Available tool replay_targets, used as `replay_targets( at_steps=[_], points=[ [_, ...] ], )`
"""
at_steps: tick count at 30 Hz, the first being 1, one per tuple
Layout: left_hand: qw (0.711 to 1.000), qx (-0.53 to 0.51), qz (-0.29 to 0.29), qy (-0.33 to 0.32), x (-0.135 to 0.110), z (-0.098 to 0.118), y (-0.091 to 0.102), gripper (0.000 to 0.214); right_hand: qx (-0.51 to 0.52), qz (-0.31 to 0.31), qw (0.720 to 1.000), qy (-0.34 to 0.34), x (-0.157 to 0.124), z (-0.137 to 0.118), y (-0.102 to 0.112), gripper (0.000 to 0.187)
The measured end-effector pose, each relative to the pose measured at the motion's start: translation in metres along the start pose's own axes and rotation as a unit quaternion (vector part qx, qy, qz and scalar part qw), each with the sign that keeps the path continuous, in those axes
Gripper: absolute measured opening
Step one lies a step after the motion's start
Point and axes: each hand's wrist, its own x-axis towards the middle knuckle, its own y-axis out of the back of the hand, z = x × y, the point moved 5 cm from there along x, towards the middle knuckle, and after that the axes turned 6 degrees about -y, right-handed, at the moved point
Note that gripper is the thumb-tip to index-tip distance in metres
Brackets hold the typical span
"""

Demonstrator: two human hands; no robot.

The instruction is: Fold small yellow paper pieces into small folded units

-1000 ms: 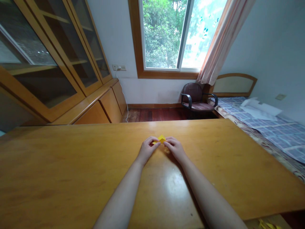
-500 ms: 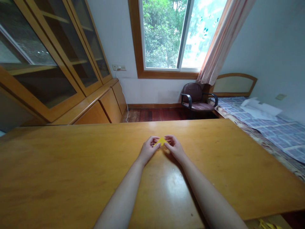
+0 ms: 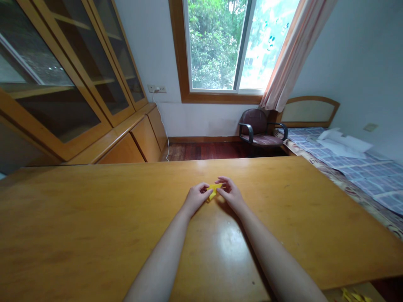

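A small piece of folded yellow paper (image 3: 214,189) is held between my two hands, just above the wooden table (image 3: 94,218). My left hand (image 3: 197,197) pinches its left side, thumb on the near face and fingers curled behind. On the right side, my right hand (image 3: 231,192) grips it between thumb and fingers. Part of the paper is hidden behind my fingertips, and its exact folds are too small to make out.
At the lower right, yellow scraps (image 3: 354,295) lie below the table edge. Beyond the table stand a dark red armchair (image 3: 260,128) and a bed (image 3: 355,167). A glass-fronted cabinet (image 3: 103,115) lines the left wall.
The yellow paper has turned from a peaked triangular outline to a tilted one, with a corner now pointing down to the left. Both hands stay in nearly the same place.
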Motion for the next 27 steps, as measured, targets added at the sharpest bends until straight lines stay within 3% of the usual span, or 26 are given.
replay_targets(
  at_steps=[6, 14, 19, 27],
  points=[
    [0.999, -0.03, 0.026, 0.02, 0.001, 0.0, 0.003, 0.025, -0.017, 0.002, 1.0, -0.004, 0.003, 0.002, -0.004, 0.049],
    [0.999, -0.027, 0.019, 0.025, 0.0, 0.003, 0.002, 0.024, -0.043, -0.017, 0.999, -0.027, 0.004, 0.008, -0.006, 0.059],
    [0.999, 0.023, 0.021, -0.03, 0.003, 0.011, 0.004, 0.022, -0.031, -0.007, 0.999, -0.018, 0.003, 0.003, -0.005, 0.056],
    [1.0, 0.012, 0.018, -0.007, 0.002, 0.009, 0.005, 0.02, -0.03, -0.028, 0.999, -0.019, 0.0, 0.003, -0.006, 0.049]
  ],
)
